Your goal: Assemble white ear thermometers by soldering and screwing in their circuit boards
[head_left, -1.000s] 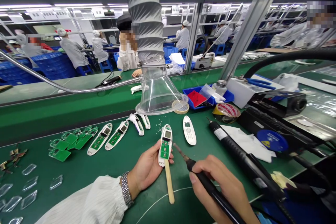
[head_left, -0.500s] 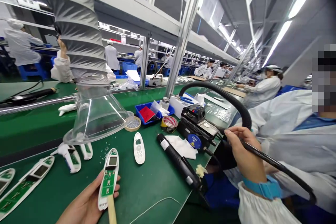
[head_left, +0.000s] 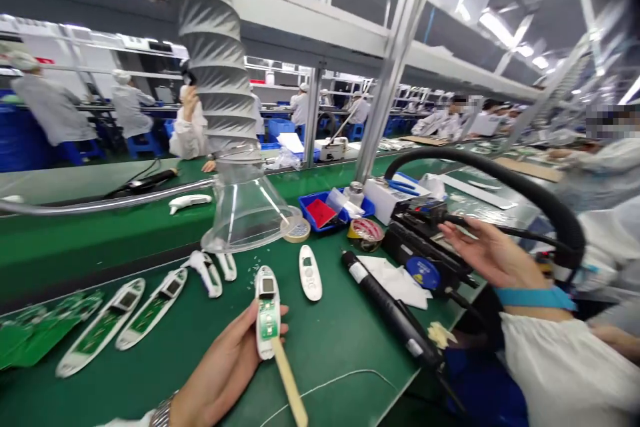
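Observation:
My left hand [head_left: 233, 353] is closed around a long white device housing [head_left: 259, 345] with a green circuit board and a small dark display inside. A flat tan strip [head_left: 290, 383] runs from its lower end toward me. On the right, my right hand [head_left: 493, 250] grips the black handle of a soldering iron [head_left: 520, 232], its front end at the black soldering station [head_left: 415, 237]. Motion blurs this hand a little. A white cover shell [head_left: 311, 273] lies right of the held housing.
A clear extraction hood [head_left: 245, 213] hangs over the bench. More housings with boards [head_left: 103, 327] lie left. A black electric screwdriver [head_left: 390, 307], a tape roll [head_left: 366, 233] and a blue tray [head_left: 330, 225] stand between my hands. Co-workers sit across and to the right.
The view has swung left, so the bench shifts rightward and more housings and boards show. My right hand has brought the soldering iron closer to the station. My left hand still holds the housing.

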`<state>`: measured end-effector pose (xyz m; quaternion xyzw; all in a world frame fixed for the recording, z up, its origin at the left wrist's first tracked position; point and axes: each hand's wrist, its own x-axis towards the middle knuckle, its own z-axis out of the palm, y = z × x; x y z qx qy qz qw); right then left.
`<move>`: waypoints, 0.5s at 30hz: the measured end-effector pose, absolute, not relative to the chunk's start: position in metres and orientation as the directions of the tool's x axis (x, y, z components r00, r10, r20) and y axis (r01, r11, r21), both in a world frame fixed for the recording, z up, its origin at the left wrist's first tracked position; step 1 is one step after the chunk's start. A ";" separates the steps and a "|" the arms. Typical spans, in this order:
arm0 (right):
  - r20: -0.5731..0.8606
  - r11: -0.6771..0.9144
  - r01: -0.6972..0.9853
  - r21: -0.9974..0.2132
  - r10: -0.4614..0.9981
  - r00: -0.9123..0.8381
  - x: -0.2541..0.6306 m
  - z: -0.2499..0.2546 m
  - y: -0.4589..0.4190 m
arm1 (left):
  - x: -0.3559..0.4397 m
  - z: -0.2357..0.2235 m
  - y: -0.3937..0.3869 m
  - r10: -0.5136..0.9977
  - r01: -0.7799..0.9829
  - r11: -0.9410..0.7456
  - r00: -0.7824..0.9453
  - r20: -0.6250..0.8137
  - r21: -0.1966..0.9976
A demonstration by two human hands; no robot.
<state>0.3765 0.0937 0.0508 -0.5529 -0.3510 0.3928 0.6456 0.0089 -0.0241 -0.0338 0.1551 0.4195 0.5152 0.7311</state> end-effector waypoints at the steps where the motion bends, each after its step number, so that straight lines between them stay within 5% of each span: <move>1: 0.009 0.091 -0.158 -0.983 0.890 0.455 0.372 0.049 0.088 | 0.009 -0.033 -0.024 0.888 -0.631 0.415 0.123 -0.443 0.655; 5: -0.009 0.085 -0.214 -0.973 0.914 0.407 0.321 0.023 0.042 | 0.007 -0.038 -0.023 0.915 -0.644 0.377 0.145 -0.377 0.666; 10: -0.119 -0.035 0.271 -0.962 0.947 -0.299 0.210 -0.028 -0.025 | 0.006 -0.045 -0.024 0.933 -0.644 0.339 0.140 -0.331 0.685; 15: -0.276 -0.176 0.231 -0.957 0.800 -0.533 0.159 -0.052 -0.035 | 0.005 -0.042 -0.025 0.949 -0.643 0.302 0.132 -0.287 0.704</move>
